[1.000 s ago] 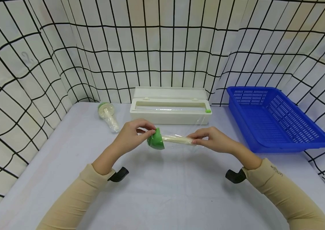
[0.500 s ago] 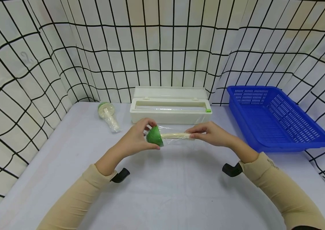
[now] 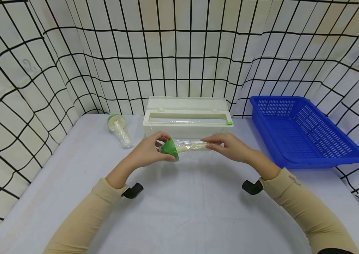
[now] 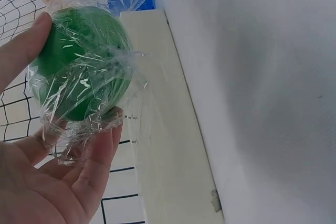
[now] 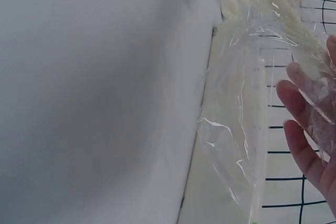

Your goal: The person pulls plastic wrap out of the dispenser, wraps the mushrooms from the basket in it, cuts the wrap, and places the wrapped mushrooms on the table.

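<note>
Left hand [image 3: 149, 151]: fingers curled round green cap of toy mushroom [image 3: 170, 150], held between both hands above table [image 3: 179, 211]. Right hand [image 3: 227, 146]: pinching cling film [image 5: 247, 129] at stem end. Risk: film may bunch or tear if pulled unevenly; loose tail may cling to fingers.

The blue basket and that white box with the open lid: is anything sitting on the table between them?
No. In the head view the stretch of table between the white box and the blue basket is bare.
</note>
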Demonstrator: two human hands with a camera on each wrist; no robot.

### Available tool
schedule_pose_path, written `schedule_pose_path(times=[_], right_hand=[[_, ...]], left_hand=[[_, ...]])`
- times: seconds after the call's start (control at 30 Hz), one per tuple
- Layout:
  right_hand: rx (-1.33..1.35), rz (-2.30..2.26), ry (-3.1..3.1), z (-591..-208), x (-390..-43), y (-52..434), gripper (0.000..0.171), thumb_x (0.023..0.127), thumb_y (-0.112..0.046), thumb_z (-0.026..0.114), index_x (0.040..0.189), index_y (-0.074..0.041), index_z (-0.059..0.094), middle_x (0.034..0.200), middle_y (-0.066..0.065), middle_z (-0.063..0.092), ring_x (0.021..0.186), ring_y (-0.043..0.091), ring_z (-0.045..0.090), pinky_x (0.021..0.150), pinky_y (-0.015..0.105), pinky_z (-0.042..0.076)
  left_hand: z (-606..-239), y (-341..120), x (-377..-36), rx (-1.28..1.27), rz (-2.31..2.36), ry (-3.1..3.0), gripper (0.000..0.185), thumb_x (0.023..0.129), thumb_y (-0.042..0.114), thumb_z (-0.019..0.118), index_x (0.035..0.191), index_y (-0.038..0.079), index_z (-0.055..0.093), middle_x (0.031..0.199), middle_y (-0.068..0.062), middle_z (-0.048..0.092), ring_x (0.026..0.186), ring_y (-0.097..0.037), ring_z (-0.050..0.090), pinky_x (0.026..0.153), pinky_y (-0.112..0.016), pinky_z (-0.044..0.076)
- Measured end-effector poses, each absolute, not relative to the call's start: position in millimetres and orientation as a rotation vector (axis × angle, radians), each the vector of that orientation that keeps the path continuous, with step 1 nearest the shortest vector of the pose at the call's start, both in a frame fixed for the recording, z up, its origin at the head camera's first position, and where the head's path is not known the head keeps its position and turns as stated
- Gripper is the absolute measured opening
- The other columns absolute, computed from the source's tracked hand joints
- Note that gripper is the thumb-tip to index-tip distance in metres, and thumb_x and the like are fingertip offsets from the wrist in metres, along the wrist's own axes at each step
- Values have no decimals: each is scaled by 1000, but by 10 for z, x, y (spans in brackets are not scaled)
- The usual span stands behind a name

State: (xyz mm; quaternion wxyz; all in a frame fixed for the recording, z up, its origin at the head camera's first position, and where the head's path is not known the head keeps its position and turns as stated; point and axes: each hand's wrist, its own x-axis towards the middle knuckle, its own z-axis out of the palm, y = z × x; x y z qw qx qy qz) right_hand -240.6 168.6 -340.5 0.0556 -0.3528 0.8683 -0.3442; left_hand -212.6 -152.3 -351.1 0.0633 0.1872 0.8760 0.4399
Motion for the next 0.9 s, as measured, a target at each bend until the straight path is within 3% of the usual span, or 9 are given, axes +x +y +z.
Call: schedule_pose_path(times=[0.23,0.47,0.7,0.8,0.9], right_hand=[[-1109,-906,2753,-3413,-2366,1678,45,97,-22,73,139,-7,64,124,6,71,109,24,66,93,50,55],[-1346,-650,2978,-3523,-2323,1666,66,85,-31,86,142,-8,61,143,14,59,130,36,55,108,56,43],[-1681,-228,3222,-3721,-2354,1660,81,75,-40,93,143,-15,57,136,15,58,121,36,56,99,61,41],[-1807,-201,3245,-3790,-2386,1639,76,74,-29,95,139,-14,60,123,14,61,112,35,60,93,58,45],[-1902,-304,3235,-3830,-2431,1626,64,75,-8,93,133,-10,65,112,13,65,104,34,63,90,53,48]], left_hand=[[-3510,-1551,-2158,510,1343,2612,66,78,30,90,133,10,59,133,-12,60,110,-28,62,90,-42,54],[-3469,-1562,-2213,517,1319,2610,64,80,32,89,134,11,61,132,-11,62,108,-28,63,88,-42,54],[-3449,-1552,-2250,526,1338,2570,63,84,30,86,136,6,60,130,-13,63,102,-26,66,88,-42,54],[-3462,-1559,-2270,529,1337,2561,63,85,29,85,138,5,60,130,-14,63,104,-28,66,90,-43,54],[-3466,-1563,-2288,535,1330,2556,63,86,29,84,139,4,59,132,-15,63,106,-30,66,92,-45,54]])
